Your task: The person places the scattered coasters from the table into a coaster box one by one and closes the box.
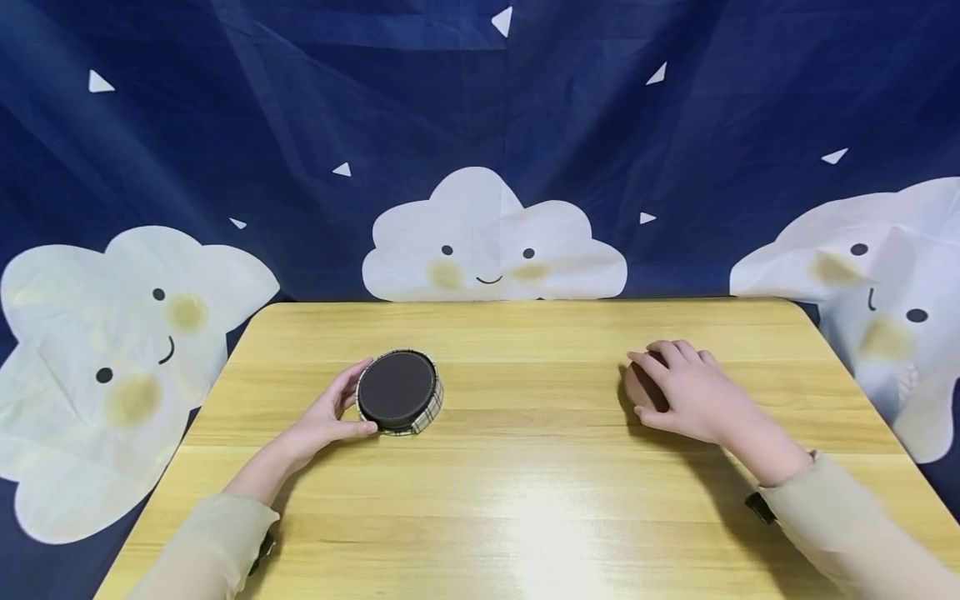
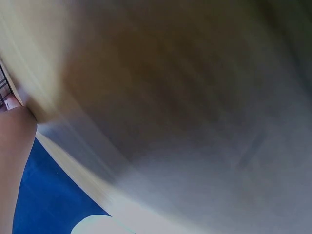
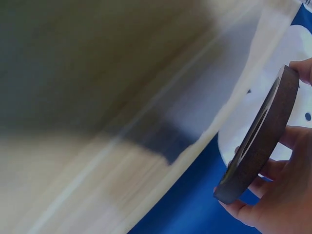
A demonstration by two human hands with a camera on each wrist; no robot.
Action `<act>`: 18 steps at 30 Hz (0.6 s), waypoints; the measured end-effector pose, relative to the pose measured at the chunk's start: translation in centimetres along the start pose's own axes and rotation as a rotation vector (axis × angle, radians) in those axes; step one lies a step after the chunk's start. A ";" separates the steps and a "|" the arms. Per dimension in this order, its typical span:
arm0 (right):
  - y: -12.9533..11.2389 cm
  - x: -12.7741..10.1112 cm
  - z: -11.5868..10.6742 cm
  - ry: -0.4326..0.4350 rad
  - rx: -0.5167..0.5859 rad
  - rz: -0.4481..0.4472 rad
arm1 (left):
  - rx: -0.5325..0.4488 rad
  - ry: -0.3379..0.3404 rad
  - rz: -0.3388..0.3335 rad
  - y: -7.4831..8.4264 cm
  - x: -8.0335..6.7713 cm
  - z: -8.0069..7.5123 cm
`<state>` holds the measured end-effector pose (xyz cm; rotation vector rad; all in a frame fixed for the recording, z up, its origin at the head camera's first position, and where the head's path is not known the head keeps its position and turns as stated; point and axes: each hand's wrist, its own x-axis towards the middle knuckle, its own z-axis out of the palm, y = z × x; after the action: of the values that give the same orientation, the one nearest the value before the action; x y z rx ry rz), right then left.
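On the left half of the table sits a round box [image 1: 397,389] with a dark stitched top and a plaid side. My left hand [image 1: 330,421] grips it from the left, thumb at the near side and fingers at the far side. Only a sliver of the plaid side [image 2: 4,87] shows in the left wrist view. Over on the right, my right hand [image 1: 693,396] holds a round brown disc [image 1: 643,389] by its edge. The right wrist view shows the disc's thick dark rim [image 3: 265,136] between thumb and fingers; its shiny face is seen edge-on.
A light wood-grain table [image 1: 495,467] lies under both hands, with a bright glare near its front. Behind its far edge hangs a dark blue cloth [image 1: 480,100] printed with white clouds [image 1: 491,225] and small triangles.
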<state>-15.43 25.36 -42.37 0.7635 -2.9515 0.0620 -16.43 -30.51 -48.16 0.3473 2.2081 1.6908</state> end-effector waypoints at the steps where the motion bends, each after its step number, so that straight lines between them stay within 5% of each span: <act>1: -0.2 0.4 0.0 0.002 0.003 -0.011 | 0.000 0.000 -0.001 0.0 0.0 0.0; 18: -3.9 5.8 -0.1 0.002 0.010 -0.138 | 0.018 -0.004 -0.017 0.0 -0.1 -0.2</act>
<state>-18.56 19.14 -41.64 0.9647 -2.8901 0.0679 -16.47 -30.70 -48.07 0.3354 2.2184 1.6619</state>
